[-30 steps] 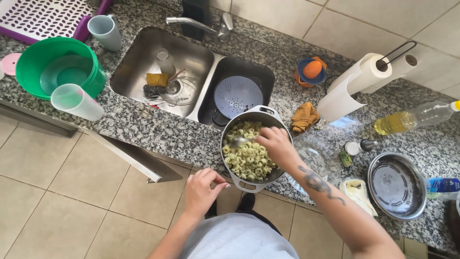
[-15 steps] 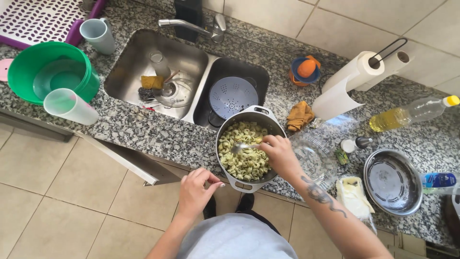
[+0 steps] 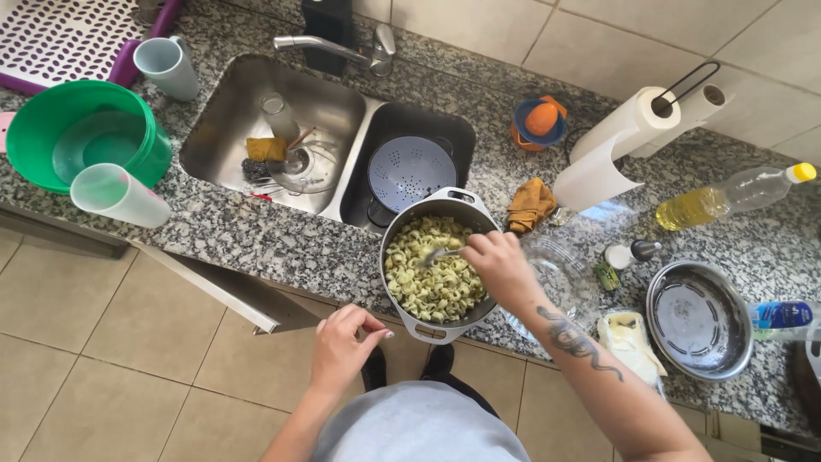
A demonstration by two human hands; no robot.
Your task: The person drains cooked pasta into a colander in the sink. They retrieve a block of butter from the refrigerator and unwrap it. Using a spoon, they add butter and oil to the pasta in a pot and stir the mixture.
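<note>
While R hand (image 3: 500,267) grips spoon (image 3: 442,254) in pasta pot (image 3: 438,265), L hand (image 3: 342,346) hangs half-curled, empty.

The counter (image 3: 256,244) is speckled grey and black granite. A silver pot (image 3: 436,201) holds pale green pasta (image 3: 432,278). Far left sit a green tub (image 3: 51,111) and a white mat (image 3: 51,30) with purple dots and rim. The colander (image 3: 410,171) is blue-grey with holes, the cloth (image 3: 530,204) mustard, the oil bottle (image 3: 727,197) yellow, and the floor (image 3: 103,359) beige tile.
</note>
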